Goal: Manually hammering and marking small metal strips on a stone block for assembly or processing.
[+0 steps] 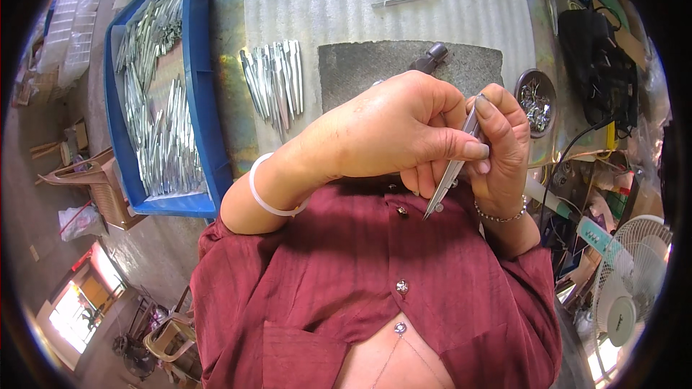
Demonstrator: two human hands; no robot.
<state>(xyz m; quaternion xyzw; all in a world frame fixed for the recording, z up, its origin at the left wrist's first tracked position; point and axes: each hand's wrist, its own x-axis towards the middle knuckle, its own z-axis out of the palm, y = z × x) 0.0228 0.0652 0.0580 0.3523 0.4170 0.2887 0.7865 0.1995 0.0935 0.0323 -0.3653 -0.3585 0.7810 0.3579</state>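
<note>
In front of my chest, a slim pair of silvery metal tweezers (450,174) slants down to the left, its narrow points lowest. My left hand (404,126), reaching across from the left with a white bangle at the wrist, pinches it between thumb and fingers. The fingers of my right hand (504,130) are closed round its upper end. A black-handled tool (431,57), partly hidden behind my left hand, lies on a dark grey mat (346,68). Left of the mat is a bunch of similar slim metal pieces (274,79).
White ribbed foam (303,0) covers the worktop, with one slim metal piece (405,0) on it. At left stands a blue bin (204,94) holding many metal pieces. A round dish (549,90) of small shiny parts, a black bag-like object (595,65) and a fan (627,281) are at right.
</note>
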